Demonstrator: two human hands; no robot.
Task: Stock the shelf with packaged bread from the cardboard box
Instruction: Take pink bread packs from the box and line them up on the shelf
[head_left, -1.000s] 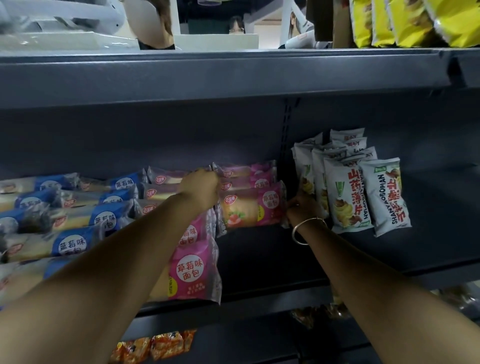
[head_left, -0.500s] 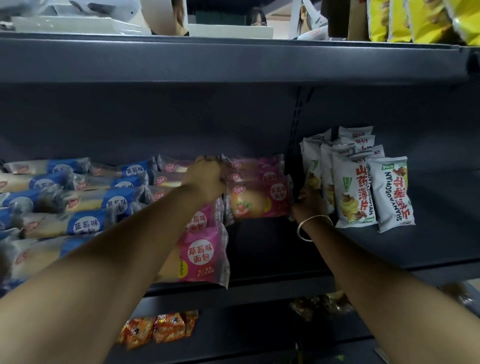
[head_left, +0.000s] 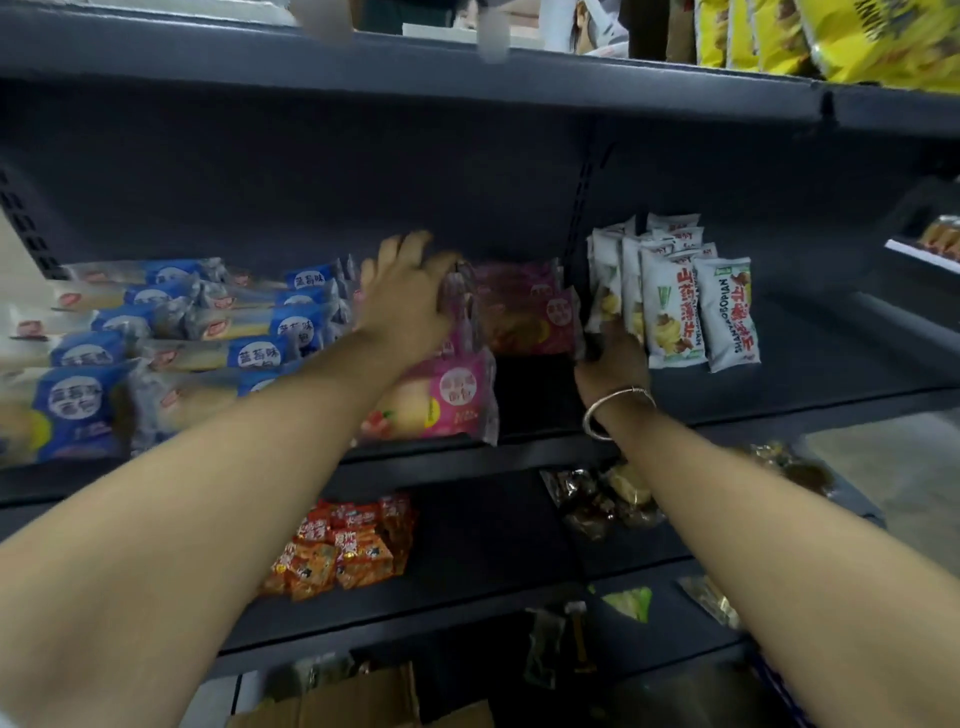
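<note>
Pink strawberry bread packs (head_left: 524, 312) sit stacked mid-shelf (head_left: 467, 457), squared from both ends: the left hand (head_left: 408, 296) presses open fingers against their left side, the right hand (head_left: 613, 353) pinches the right seam to align them. Cardboard box (head_left: 363, 701) waits below.

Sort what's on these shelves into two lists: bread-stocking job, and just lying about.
Job: pink bread packs, blue bread packs, cardboard box, left hand, right hand.

Lying about: white snack bags, orange packets, yellow bags, dark wrapped snacks.
</note>
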